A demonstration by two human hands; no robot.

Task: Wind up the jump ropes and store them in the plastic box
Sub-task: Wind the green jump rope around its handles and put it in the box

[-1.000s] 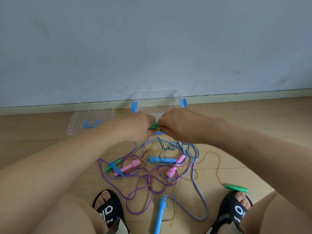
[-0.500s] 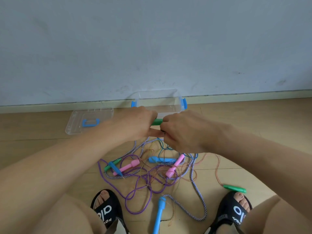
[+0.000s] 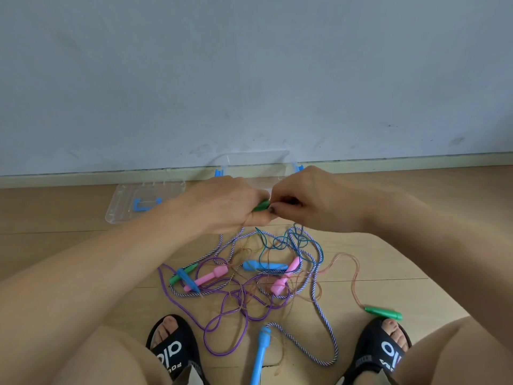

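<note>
My left hand [image 3: 224, 204] grips a green jump-rope handle [image 3: 261, 206] above the floor. My right hand [image 3: 311, 198] is right beside it, fingers curled and pinching a thin cord at the handle's tip. Below them lies a tangle of jump ropes [image 3: 249, 282]: purple, striped, teal and orange cords with pink handles [image 3: 206, 277], blue handles [image 3: 263, 265] and another green handle [image 3: 383, 313]. The clear plastic box [image 3: 255, 162] with blue latches stands against the wall, partly hidden behind my hands.
The box's clear lid [image 3: 144, 202] with a blue handle lies on the wooden floor to the left. My feet in black sandals [image 3: 172, 348] [image 3: 380, 348] frame the rope pile. A grey wall with a baseboard [image 3: 388, 162] closes off the far side.
Both hands have risen slightly and stayed close together around the green handle. My right hand has shifted its pinch at the handle's tip, and the cords beneath have been drawn upward.
</note>
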